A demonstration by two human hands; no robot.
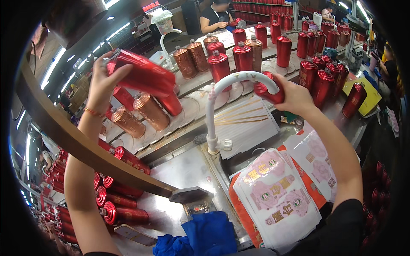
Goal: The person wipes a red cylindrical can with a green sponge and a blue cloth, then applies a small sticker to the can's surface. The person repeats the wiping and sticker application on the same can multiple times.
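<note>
The left hand is holding a red bottle, strongly tilted, near the copper bottles. The right hand is gripping a red object, whose full shape I cannot tell, by the white curved pipe's end. Printed sheets are lying below.

Steel bench: blue cloth at near edge, red bottles lying at left, phone-like slab between.
</note>
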